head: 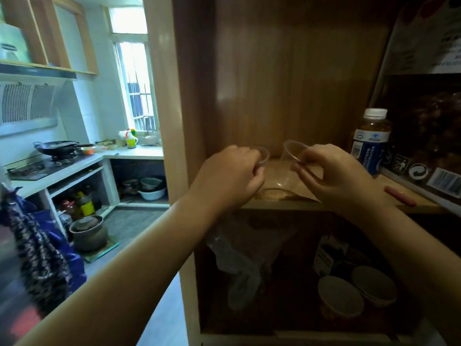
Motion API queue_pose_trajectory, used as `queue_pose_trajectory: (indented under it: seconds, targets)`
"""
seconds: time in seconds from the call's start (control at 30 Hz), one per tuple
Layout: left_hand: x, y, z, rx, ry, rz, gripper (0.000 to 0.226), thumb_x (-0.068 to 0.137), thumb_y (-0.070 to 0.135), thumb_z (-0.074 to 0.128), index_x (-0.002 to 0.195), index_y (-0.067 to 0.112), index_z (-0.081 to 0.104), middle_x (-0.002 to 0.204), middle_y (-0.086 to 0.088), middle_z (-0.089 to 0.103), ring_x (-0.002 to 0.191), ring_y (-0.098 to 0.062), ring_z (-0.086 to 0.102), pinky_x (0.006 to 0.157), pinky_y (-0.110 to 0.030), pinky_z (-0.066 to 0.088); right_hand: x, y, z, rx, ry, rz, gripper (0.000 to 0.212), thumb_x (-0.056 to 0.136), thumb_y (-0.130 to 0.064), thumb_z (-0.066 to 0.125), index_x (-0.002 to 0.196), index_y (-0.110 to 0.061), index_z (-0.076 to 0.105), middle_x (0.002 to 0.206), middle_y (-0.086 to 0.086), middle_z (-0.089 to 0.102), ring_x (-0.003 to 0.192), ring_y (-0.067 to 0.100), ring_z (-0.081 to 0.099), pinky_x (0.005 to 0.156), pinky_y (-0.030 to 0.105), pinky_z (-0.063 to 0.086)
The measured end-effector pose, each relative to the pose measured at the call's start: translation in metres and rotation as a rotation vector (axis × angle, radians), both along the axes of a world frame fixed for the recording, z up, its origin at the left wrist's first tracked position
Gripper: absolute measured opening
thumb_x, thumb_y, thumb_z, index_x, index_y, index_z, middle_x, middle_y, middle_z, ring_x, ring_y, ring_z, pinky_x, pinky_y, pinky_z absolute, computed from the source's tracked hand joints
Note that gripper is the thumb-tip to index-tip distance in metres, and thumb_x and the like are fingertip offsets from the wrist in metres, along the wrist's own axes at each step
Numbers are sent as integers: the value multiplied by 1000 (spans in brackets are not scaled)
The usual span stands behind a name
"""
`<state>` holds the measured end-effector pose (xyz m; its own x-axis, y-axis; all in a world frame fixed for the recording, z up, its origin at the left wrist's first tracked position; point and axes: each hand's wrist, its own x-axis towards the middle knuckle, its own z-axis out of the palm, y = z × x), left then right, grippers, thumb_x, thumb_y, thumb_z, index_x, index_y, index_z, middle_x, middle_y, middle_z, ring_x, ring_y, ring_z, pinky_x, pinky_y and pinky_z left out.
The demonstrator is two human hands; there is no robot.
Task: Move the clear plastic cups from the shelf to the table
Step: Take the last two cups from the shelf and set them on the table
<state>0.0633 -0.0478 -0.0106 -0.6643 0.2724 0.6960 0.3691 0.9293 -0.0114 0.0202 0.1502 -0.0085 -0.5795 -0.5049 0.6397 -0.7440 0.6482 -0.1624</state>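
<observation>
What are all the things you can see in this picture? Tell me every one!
clear plastic cups: 2, see-through, one in each hand over the shelf
bottle: 1, white cap, blue label, right on shelf
paper bowls: 2, whitish, lower shelf
plastic bag: 1, clear, lower shelf
wok: 1, black, on stove
pot: 1, dark, on floor
window: 1, bright, back wall
left hand: 1, holding a cup
right hand: 1, pinching a cup's rim

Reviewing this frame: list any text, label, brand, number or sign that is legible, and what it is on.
No wording is legible.
Bottle label: print too blurred to read.
Dark package beside it: a circular arrow symbol, a square pictogram and a barcode, with no readable digits.
Package above: lines of print, too blurred.
Carton on the lower shelf: unreadable.
</observation>
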Motion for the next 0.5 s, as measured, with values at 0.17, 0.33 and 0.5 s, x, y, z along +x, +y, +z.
queue_pose_trajectory:
  seconds: [0.17,0.33,0.5]
  targets:
    - [76,-42,-18,62,95,67,15,85,29,53,79,15,55,72,2,53,68,-16,46,58,-30,35,66,-51,-13,-15,118,82,19,84,-31,51,81,-14,60,83,-2,59,77,16,51,61,37,47]
    - [157,-113,-44,146,95,155,12,84,30,57,77,22,53,70,14,45,67,-12,46,61,-25,40,120,-119,-29,-26,87,182,16,84,-30,58,75,-17,58,81,0,63,78,19,54,68,35,43]
    - [254,-200,-72,200,24,355,22,83,38,48,67,25,40,68,13,43,69,-10,41,62,-25,33,184,-214,-51,-46,4,365,23,84,-34,56,75,-13,59,78,-4,59,79,19,53,71,33,42]
